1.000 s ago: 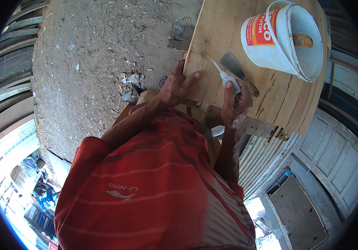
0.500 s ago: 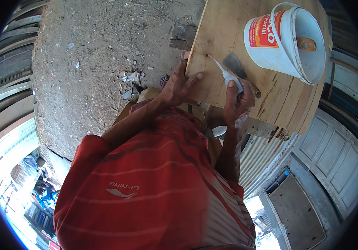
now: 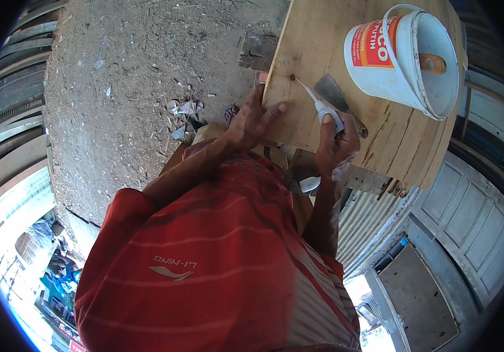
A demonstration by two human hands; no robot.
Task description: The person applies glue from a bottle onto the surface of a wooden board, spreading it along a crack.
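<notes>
My right hand [image 3: 338, 141] is closed round a small whitish glue bottle [image 3: 329, 117] with a long thin white nozzle. The nozzle tip points at a small dark knot or hole [image 3: 292, 77] in the wooden board [image 3: 316, 35], just to its right; I cannot tell whether it touches. At the board's near left corner, my left hand [image 3: 254, 120] grips the edge, thumb on top and the other fingers along the side, partly hidden. Beside the bottle lies a putty knife [image 3: 331, 92], its handle partly behind my right hand.
A white plastic bucket [image 3: 375, 82] with a red and orange label stands on the board's right side, a wooden handle [image 3: 432, 63] showing inside. Cracks run along the board's near right part. Corrugated sheet [image 3: 364, 226] and a panelled door [image 3: 469, 217] lie beyond; debris [image 3: 186, 108] litters the ground.
The nozzle tip has drawn slightly right, off the dark spot, which shows more fully now. My left hand, the putty knife and the bucket stay in place.
</notes>
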